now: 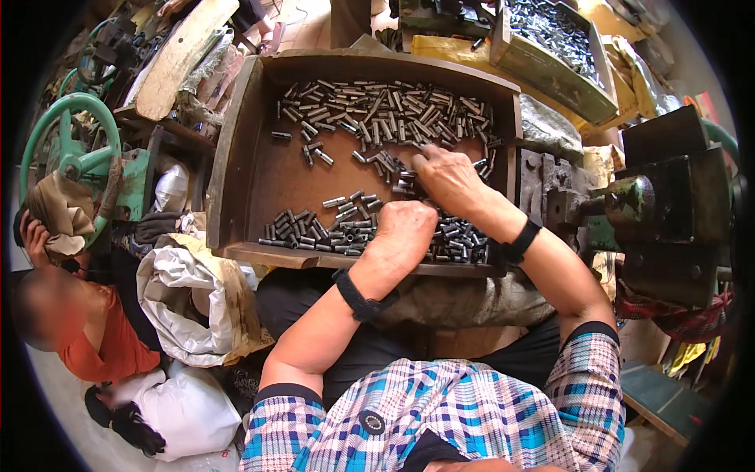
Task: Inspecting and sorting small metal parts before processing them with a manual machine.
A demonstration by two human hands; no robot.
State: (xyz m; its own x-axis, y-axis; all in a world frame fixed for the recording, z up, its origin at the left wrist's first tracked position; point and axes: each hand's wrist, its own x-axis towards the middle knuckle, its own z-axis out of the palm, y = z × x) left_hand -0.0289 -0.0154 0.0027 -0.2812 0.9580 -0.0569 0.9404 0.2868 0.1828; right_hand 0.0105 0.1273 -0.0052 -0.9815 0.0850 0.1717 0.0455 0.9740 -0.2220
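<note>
A shallow wooden tray lies in front of me, holding many short metal tubes. The larger pile of tubes spreads across the far side, and a nearer pile of tubes lines the front edge. My left hand is closed like a fist over the near pile, its fingertips hidden beneath. Just beyond it and to the right, my right hand bends its fingers down among tubes in the middle of the tray. Whatever either hand grips is hidden. Both wrists wear black bands.
Another wooden box of metal pieces stands at the far right. Dark machinery is close on my right. A green handwheel and a white sack are on the left, near a person in orange and another in white.
</note>
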